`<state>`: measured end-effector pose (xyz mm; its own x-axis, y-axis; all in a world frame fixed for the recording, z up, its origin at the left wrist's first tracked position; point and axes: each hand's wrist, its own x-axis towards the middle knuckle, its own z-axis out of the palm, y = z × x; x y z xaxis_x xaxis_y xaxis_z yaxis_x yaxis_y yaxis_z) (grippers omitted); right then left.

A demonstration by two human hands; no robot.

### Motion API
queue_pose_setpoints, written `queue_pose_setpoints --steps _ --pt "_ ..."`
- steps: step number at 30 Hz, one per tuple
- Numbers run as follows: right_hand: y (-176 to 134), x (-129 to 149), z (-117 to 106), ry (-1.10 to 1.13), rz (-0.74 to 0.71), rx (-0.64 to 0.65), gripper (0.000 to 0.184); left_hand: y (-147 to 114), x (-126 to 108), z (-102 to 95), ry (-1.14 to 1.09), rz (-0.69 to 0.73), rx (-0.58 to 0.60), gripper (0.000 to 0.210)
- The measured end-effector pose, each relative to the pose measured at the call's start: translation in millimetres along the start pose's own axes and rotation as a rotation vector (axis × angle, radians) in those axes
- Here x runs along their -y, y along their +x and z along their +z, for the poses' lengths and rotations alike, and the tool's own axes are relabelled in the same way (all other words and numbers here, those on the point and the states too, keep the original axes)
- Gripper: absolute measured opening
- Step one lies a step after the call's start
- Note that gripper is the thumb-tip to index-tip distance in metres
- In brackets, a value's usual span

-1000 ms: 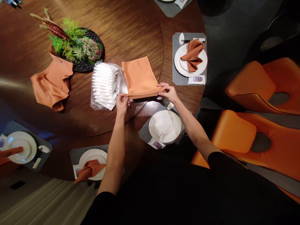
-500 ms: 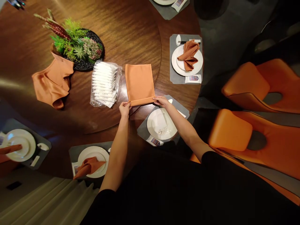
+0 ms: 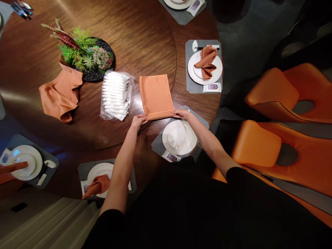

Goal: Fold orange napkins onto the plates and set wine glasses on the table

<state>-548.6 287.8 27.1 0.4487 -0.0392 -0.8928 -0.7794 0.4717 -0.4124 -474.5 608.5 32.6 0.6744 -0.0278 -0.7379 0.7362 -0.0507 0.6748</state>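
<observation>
An orange cloth napkin lies flat on the wooden turntable, its near edge turned over in a narrow band. My left hand pinches the near left corner of that band. At the near right corner my right hand grips it the same way, thumb on top. Below my right hand a white plate rests on a grey placemat, with a small printed packet beside it. Left of the napkin sits a clear plastic bag of white packets.
Loose orange cloths lie near a black dish of plants. Place settings with folded napkins ring the table, including a plate at the right and a plate by my left forearm. Orange chairs stand to the right.
Both hands stay on the napkin's near edge. My left hand's fingers now reach further over the corner, and the whole scene has shifted slightly with the camera.
</observation>
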Motion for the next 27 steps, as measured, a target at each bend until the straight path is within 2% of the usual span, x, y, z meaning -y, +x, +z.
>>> queue_pose_setpoints --steps 3,5,8,11,14,16,20,23,25,27 --pt "-4 2 -7 -0.024 -0.020 0.037 0.032 -5 -2 -3.4 0.036 -0.134 0.081 0.040" --pt "-7 2 -11 -0.055 -0.070 0.071 0.033 -10 -4 -5.0 0.040 -0.088 0.129 0.038" --pt "-14 6 -16 -0.136 -0.268 0.080 0.030 -22 -11 -4.6 0.045 0.141 0.149 0.035" --pt "-30 18 -20 -0.231 -0.595 0.041 0.031 -44 -23 -3.1 0.103 0.419 0.117 0.031" --pt "-62 34 -26 -0.313 -0.892 0.038 0.036 -81 -39 -5.7 0.161 0.728 0.028 0.026" --pt "-91 41 -32 -0.374 -1.009 0.070 0.039 -114 -50 -11.2 0.167 0.873 -0.041 0.027" --pt "-139 43 -40 -0.424 -1.094 0.128 0.044 -181 -67 -28.9 0.128 0.985 -0.103 0.027" --pt "-145 50 -28 -0.397 -1.113 0.146 0.044 -200 -83 -38.8 0.132 1.073 -0.191 0.024" --pt "-137 66 -6 -0.393 -1.135 0.147 0.041 -189 -101 -39.2 0.146 1.136 -0.240 0.022" --pt "-125 90 22 -0.394 -1.176 0.150 0.037 -164 -124 -35.8 0.127 1.194 -0.252 0.022"
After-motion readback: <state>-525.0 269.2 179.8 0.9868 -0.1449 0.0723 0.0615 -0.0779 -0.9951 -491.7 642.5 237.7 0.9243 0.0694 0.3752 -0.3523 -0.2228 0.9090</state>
